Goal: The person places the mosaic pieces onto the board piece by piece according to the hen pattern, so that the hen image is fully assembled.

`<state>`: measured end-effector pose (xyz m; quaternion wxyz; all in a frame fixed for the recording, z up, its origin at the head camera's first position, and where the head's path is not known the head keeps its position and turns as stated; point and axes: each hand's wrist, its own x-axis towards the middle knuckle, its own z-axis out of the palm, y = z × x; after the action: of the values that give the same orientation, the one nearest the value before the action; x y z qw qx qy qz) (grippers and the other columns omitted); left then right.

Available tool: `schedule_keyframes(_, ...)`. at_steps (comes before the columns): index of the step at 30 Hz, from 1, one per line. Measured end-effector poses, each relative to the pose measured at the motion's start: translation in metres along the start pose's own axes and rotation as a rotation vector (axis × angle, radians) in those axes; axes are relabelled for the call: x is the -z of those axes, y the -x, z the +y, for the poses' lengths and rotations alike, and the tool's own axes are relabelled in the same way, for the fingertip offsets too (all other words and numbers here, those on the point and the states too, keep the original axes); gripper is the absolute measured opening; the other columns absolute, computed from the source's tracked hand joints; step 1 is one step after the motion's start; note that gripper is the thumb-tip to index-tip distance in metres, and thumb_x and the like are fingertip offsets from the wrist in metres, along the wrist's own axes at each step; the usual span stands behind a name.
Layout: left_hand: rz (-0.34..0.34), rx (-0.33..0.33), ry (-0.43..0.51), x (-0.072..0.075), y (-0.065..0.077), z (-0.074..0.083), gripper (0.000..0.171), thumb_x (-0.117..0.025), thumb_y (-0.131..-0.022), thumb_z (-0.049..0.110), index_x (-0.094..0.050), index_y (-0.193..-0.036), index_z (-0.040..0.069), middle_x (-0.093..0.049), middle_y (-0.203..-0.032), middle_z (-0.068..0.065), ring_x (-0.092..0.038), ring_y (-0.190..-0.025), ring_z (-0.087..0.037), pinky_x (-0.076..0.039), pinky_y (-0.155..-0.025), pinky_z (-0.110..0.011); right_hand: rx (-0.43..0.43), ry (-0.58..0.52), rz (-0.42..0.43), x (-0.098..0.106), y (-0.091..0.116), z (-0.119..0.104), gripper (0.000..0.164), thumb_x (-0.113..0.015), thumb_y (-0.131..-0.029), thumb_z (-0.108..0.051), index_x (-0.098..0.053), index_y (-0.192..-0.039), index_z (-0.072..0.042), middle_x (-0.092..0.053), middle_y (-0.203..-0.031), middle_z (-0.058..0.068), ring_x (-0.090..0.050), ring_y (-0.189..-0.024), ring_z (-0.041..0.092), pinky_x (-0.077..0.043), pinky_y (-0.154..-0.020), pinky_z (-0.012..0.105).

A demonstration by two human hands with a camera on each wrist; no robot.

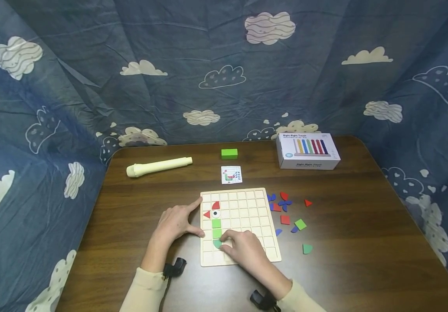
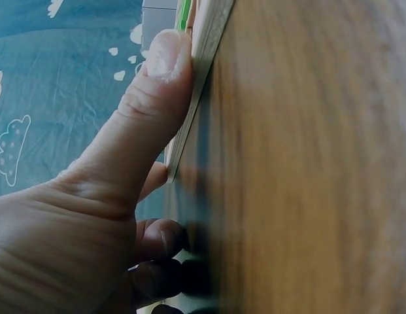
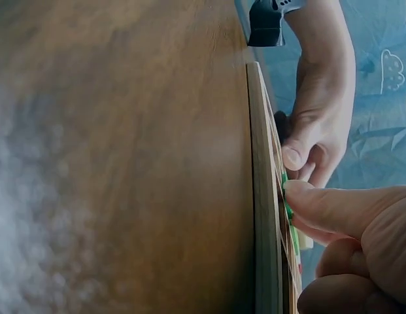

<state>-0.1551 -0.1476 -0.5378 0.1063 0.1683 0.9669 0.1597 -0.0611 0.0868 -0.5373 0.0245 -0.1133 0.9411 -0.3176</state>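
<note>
A square wooden grid board (image 1: 247, 245) lies on the table. My left hand (image 1: 174, 222) rests at its left edge, thumb and index finger spread apart; the thumb (image 2: 167, 72) touches the rim in the left wrist view. On the board, a red rounded piece (image 1: 216, 205), a red triangle (image 1: 207, 215), an eye tile (image 1: 216, 214) and two light green squares (image 1: 217, 228) sit in cells. Just below the squares, my right hand (image 1: 247, 248) pinches a dark green rounded piece (image 1: 217, 244) between thumb and index finger, low against the board. Those fingers partly cover it.
Right of the board lie several loose blue, red and green pieces (image 1: 285, 220). Behind it are a pattern card (image 1: 231, 175), a green block (image 1: 229, 154), a cream-coloured stick (image 1: 159, 167) and a white abacus box (image 1: 307, 151). A patterned curtain (image 1: 224, 104) hangs behind the table.
</note>
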Motion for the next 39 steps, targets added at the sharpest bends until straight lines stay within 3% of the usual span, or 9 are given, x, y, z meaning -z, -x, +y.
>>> schedule_keyframes(13,-0.014,0.021,0.004,0.001,0.000,0.001,0.121,-0.092,-0.057,0.069,-0.046,-0.162,0.030,-0.074,-0.137,-0.011,-0.056,-0.080,-0.020,-0.042,-0.066,-0.032,-0.010,-0.013,-0.019,0.000,0.000,0.001,0.016,-0.089,-0.085,-0.026,-0.081,-0.097,-0.020,-0.039,-0.051,-0.015,-0.030,-0.049,0.000,-0.026,-0.047,0.021)
schedule_keyframes(21,-0.003,0.012,0.012,-0.001,0.001,0.001,0.123,-0.093,-0.055,0.070,-0.047,-0.162,0.029,-0.074,-0.136,-0.011,-0.056,-0.079,-0.019,-0.043,-0.066,-0.033,-0.039,-0.270,-0.030,0.023,0.002,0.014,0.013,-0.083,-0.092,-0.025,-0.080,-0.104,-0.020,-0.041,-0.053,-0.013,-0.032,-0.048,-0.002,-0.029,-0.049,0.020)
schedule_keyframes(29,0.017,0.014,0.018,0.000,0.000,0.002,0.123,-0.094,-0.054,0.068,-0.048,-0.161,0.029,-0.074,-0.137,-0.012,-0.055,-0.078,-0.020,-0.042,-0.066,-0.032,-0.019,-0.480,0.063,0.074,0.004,0.066,0.026,-0.080,-0.094,-0.016,-0.076,-0.117,-0.005,-0.041,-0.059,-0.010,-0.035,-0.054,-0.001,-0.034,-0.052,0.022)
schedule_keyframes(35,0.008,0.016,0.015,0.000,0.000,0.002,0.124,-0.093,-0.054,0.069,-0.048,-0.161,0.029,-0.073,-0.138,-0.012,-0.057,-0.081,-0.019,-0.046,-0.069,-0.033,-0.117,-0.426,0.143,0.118,0.015,0.119,0.036,-0.078,-0.098,-0.022,-0.071,-0.129,-0.006,-0.047,-0.066,-0.007,-0.044,-0.058,0.006,-0.041,-0.057,0.027)
schedule_keyframes(39,0.011,0.016,0.017,-0.001,0.000,0.002,0.124,-0.093,-0.054,0.069,-0.048,-0.161,0.028,-0.073,-0.139,-0.011,-0.059,-0.083,-0.019,-0.049,-0.071,-0.035,-0.208,-0.375,0.101,0.143,0.025,0.154,0.045,-0.076,-0.100,-0.029,-0.066,-0.139,-0.008,-0.047,-0.069,-0.004,-0.048,-0.062,0.012,-0.041,-0.064,0.030)
